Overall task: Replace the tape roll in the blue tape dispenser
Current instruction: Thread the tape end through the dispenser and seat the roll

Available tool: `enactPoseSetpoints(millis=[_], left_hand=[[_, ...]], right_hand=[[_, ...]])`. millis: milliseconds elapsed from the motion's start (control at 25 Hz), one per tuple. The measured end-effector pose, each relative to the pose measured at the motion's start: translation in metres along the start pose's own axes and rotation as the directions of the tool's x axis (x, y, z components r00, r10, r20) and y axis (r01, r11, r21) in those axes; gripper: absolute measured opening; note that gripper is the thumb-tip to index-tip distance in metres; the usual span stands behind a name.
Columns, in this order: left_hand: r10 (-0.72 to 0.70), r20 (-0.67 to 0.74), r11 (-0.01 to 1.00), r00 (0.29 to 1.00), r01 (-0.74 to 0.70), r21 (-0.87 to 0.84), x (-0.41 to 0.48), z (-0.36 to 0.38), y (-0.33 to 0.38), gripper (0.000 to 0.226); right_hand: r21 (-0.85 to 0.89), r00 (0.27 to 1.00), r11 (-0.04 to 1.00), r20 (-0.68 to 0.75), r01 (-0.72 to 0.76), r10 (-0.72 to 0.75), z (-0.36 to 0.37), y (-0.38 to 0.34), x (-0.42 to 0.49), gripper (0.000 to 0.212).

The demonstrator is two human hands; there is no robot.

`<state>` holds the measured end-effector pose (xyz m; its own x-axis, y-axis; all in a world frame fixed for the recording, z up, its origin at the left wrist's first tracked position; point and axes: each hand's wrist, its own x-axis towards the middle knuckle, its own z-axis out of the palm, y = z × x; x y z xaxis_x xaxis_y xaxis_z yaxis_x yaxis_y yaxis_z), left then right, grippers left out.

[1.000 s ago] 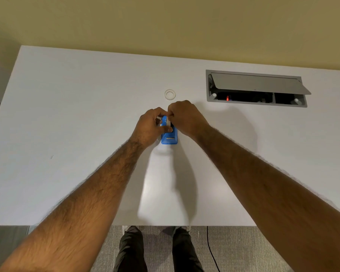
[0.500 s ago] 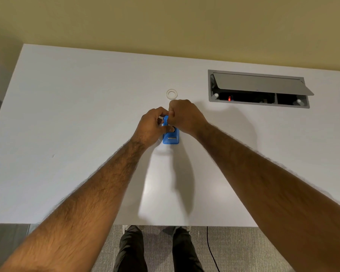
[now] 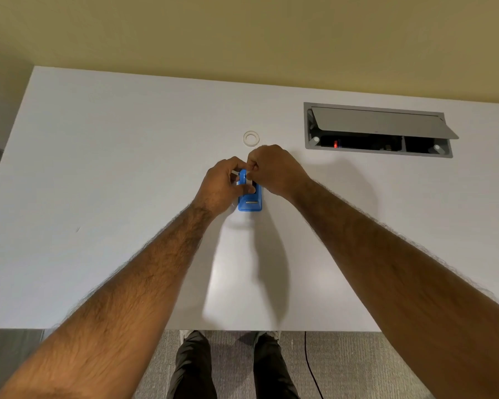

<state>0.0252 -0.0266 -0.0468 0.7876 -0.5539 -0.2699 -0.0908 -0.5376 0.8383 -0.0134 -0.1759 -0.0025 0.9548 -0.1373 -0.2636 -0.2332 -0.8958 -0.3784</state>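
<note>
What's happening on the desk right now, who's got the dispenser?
A person has both hands on the blue tape dispenser on the white desk. The left hand grips its side; the right hand pinches something pale at its top. A spare tape ring lies apart, just beyond the hands. The desk's cable hatch stands open.

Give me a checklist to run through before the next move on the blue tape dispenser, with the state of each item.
1. Blue tape dispenser rests flat on the white table: ok.
2. Left hand steadies the dispenser from its left side: ok.
3. Right hand pinches something small and whitish at the dispenser's top: ok, but what it is: cannot tell.
4. Roll seated in the dispenser: cannot tell, both hands cover that part.
5. Loose ring of tape lies apart on the table beyond the hands, out of the way: ok.
6. Open cable hatch to the right is well away from the work: ok.
</note>
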Motion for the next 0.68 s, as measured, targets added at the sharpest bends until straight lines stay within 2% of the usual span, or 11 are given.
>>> enactPoseSetpoints(millis=[200, 400, 480, 600, 680], left_hand=[[-0.007, 0.004, 1.000, 1.000, 0.007, 0.012, -0.001, 0.000, 0.001, 0.042], [0.025, 0.099, 0.999, 0.995, -0.022, -0.034, -0.003, -0.009, -0.012, 0.036], [0.032, 0.064, 0.999, 0.997, -0.033, 0.009, -0.002, -0.009, -0.019, 0.042], [0.063, -0.038, 0.997, 0.997, -0.061, 0.054, -0.002, -0.006, -0.021, 0.040], [0.101, -0.029, 0.994, 0.995, -0.099, 0.055, -0.002, -0.005, -0.013, 0.042]], right_hand=[[-0.036, 0.998, 0.999, -0.056, -0.001, -0.001, 0.002, -0.003, 0.000, 0.014], [-0.011, 0.998, 1.000, -0.062, -0.007, 0.006, 0.005, -0.004, -0.004, 0.008], [-0.030, 0.998, 1.000, -0.067, -0.004, 0.002, 0.007, -0.003, -0.005, 0.009], [-0.057, 0.998, 0.998, -0.060, 0.019, -0.022, 0.010, -0.003, -0.009, 0.013], [-0.089, 0.996, 0.995, -0.077, 0.034, -0.041, 0.012, -0.002, -0.015, 0.017]])
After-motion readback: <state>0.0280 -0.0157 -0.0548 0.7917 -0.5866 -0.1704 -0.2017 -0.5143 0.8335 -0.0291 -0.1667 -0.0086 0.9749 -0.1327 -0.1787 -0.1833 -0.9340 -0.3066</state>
